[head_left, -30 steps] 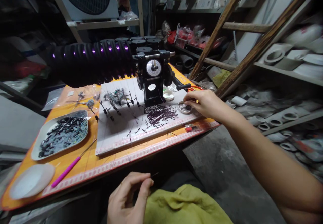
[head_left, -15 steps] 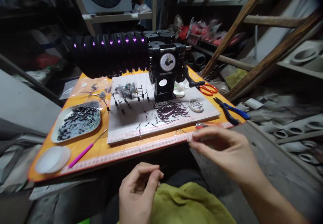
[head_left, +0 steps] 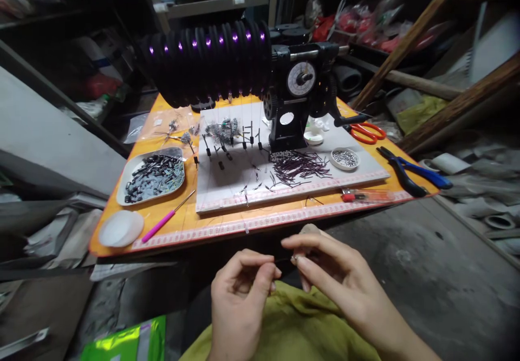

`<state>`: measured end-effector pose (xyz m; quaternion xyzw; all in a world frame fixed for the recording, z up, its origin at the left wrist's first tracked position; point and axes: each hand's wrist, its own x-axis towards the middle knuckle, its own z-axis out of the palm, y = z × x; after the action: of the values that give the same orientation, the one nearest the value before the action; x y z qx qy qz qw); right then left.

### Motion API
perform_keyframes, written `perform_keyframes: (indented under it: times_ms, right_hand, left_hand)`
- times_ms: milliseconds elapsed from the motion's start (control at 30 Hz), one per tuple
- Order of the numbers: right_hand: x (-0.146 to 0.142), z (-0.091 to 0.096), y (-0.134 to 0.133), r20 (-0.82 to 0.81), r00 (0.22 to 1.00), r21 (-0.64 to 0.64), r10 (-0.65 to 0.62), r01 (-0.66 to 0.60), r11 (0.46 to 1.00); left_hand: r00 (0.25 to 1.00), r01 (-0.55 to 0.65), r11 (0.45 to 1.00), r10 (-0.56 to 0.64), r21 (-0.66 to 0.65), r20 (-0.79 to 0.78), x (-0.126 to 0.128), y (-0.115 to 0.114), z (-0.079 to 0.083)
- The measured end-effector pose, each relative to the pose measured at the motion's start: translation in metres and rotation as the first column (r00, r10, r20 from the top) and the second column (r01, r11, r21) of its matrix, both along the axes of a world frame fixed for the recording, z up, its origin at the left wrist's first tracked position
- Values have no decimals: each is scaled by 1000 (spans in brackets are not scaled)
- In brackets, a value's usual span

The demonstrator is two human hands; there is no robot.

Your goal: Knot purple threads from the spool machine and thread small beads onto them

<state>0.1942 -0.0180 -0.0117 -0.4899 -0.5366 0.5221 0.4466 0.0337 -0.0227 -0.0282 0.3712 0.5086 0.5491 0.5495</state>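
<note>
Low in front of the table edge, my left hand (head_left: 246,296) is closed, thumb and forefinger pinching a thin dark strand (head_left: 284,260) that sticks out to the right. Facing it, my right hand (head_left: 345,282) pinches a tiny shiny metal piece (head_left: 294,259), too small to name exactly. The two hands' fingertips are a short gap apart. Beyond them lies a white board (head_left: 227,201) with a pile of short dark tubes (head_left: 303,168) on it. A round white dish (head_left: 357,164) of small silvery pieces stands beside the pile.
A black winding machine (head_left: 290,122) with line spools (head_left: 211,63) stands at the back. To the left are a tray (head_left: 181,185) of dark parts, a pink-handled hook tool (head_left: 158,228) and a translucent lid (head_left: 122,228). Orange scissors (head_left: 368,132) and blue-black pliers (head_left: 410,171) lie right.
My right hand has come down and left from the table edge, close to my left hand. The view has shifted, so the table sits higher and further right.
</note>
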Motion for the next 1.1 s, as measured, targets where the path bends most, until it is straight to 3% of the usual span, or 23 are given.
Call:
perform_keyframes:
  times_ms: [167,267,367,500,600,733,1100]
  right_hand:
    - [1,-1,2,43,998,27,38,-39,999]
    - [0,-5,1,-96,994,-30,51,-54,998]
    - [-5,-12,-1,-257,966,-95,-21,-3,996]
    - [-12,-13,-2,-291,943,-136,-162,127,983]
    - [-16,-9,-1,-281,931,-47,-234,230,972]
    - [-17,-6,0,-279,936,100,-215,251,963]
    - [-22,-9,-1,-296,936,122,-191,236,964]
  left_hand:
    - [999,-15,1000,16,-15,37,-2,1,1]
    - [999,-22,1000,23,-22,38,-2,1,1]
    - [999,-28,999,30,-44,29,-2,1,2]
    - [998,-34,998,37,-59,44,0,1,4]
    - [998,-37,998,40,-57,54,1,0,5]
    - [997,-30,998,35,-62,71,1,0,4]
    - [992,-38,998,43,-40,123,1,-2,7]
